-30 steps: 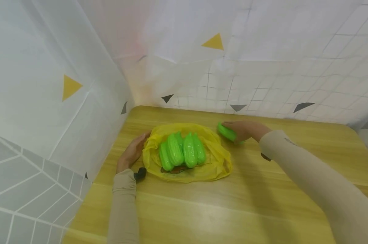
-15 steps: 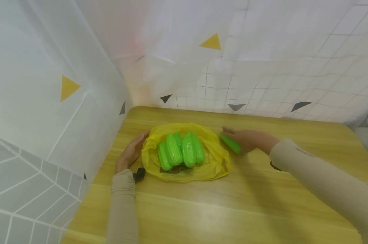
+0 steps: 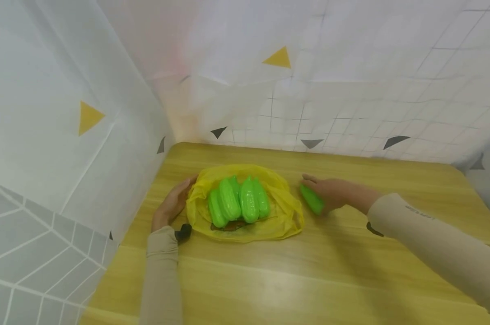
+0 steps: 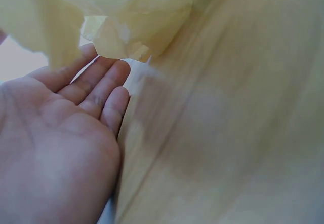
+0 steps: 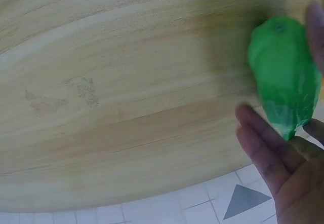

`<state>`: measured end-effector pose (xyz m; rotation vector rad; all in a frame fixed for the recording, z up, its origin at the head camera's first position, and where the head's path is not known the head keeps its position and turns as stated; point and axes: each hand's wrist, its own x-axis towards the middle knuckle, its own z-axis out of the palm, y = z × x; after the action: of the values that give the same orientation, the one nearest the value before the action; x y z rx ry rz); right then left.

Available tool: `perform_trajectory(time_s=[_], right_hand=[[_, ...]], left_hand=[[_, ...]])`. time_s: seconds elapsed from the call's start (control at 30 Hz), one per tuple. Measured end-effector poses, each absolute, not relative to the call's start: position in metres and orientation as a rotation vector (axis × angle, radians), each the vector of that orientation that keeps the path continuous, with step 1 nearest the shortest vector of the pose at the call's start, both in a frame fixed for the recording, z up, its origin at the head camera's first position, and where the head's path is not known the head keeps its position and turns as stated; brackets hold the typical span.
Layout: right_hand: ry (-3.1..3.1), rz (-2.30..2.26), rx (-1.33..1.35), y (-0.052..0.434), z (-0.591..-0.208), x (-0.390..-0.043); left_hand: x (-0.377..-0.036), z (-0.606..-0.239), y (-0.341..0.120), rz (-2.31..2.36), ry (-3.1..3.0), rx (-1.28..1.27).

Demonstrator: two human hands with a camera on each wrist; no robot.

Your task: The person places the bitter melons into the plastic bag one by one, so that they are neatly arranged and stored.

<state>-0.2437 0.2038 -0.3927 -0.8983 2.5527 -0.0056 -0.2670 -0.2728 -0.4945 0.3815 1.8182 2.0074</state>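
Note:
A yellow plastic bag (image 3: 283, 225) lies with its mouth open on the wooden table, and several shiny green, ribbed bitter melons (image 3: 249, 201) sit side by side in it. My left hand (image 3: 175, 201) rests at the bag's left side; in the left wrist view its fingers (image 4: 109, 89) are loosely extended, the tips by the plastic. To the right of the bag, my right hand (image 3: 332, 192) holds one more bitter melon (image 3: 311, 200), tilted, close to the tabletop. In the right wrist view that melon (image 5: 283, 72) lies between the thumb and the fingers, two of which stretch out past its tip.
The wooden table (image 3: 261, 275) meets a white sheet wall (image 3: 236, 104) at the back and another at the left. Grid lines and triangles mark the walls. A dark object (image 3: 183, 233) is at my left wrist.
My right hand has drawn toward me and slightly right, bringing the bitter melon along and away from the bag's far edge. The left hand and the bag stay in place.

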Motion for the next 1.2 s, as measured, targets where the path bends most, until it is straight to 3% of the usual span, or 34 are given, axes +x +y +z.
perform_trajectory(time_s=[1.2], right_hand=[[2.633, 0.032, -0.886, 0.213, -0.406, -0.246]], left_hand=[[-0.267, -0.493, -0.268, 2.025, 1.823, 0.389]])
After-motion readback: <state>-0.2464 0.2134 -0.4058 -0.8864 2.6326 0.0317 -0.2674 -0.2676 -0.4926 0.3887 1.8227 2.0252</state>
